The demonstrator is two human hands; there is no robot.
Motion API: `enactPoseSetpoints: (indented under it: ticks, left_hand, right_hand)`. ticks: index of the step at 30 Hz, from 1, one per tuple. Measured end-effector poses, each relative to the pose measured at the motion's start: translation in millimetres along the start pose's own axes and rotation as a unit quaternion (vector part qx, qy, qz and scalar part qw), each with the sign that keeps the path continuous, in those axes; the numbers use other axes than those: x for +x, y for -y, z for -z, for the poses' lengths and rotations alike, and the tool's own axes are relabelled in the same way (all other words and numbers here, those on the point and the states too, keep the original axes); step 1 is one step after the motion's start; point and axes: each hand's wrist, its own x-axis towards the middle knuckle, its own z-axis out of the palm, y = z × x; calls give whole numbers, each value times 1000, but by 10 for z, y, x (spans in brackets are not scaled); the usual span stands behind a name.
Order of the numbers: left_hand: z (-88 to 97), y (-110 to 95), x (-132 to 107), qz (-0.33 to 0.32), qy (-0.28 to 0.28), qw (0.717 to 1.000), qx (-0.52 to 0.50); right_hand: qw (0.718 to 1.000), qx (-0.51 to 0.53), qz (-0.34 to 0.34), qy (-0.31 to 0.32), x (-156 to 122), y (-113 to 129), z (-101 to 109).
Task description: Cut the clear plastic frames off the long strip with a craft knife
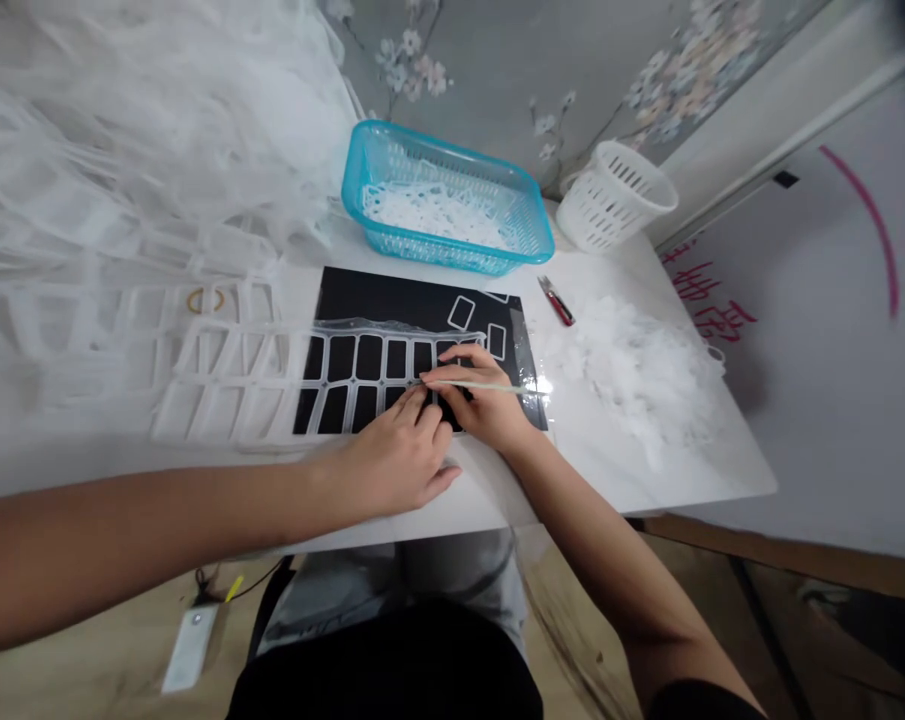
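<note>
A strip of translucent white rectangular frames (339,382), joined in two rows, lies across a black mat (392,300). My left hand (403,450) rests on its lower row, fingertips pressed down near the middle seam and thumb held apart. Just right of it, my right hand (486,400) is closed in a pinch on a thin pale stick-like piece (482,386), which slants across the hand to the right. Its exact kind is unclear. Both hands' fingertips almost meet. Two loose single frames, one a tilted frame (462,313) and one an upright frame (496,342), lie beyond my right hand.
A blue basket (452,250) holding white scraps stands at the back, beside a white slotted basket (609,200). Red-handled snips (556,302) lie right of the mat. White scraps (639,370) are heaped on the right. More frame sheets (159,120) pile up on the left.
</note>
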Motion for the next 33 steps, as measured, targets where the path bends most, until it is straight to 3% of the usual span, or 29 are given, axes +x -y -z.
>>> enactPoseSetpoints:
  ticks: [8,15,22,33]
  left_hand:
    - [-68,-36,-14,8,20,1000,21]
    - [-49,-11,-21,-3,11,1000,9]
    - [-14,-8,-26,-17,11,999,32]
    - [-12,-28,-43,-5,-12,999,41]
  right_hand:
    - [994,-103,18,-13,47,-2,-70]
    - [998,7,-62,10,71,65,-11]
    - [982,148,-117,-2,82,45,51]
    - [980,153,-129,11,94,37,48]
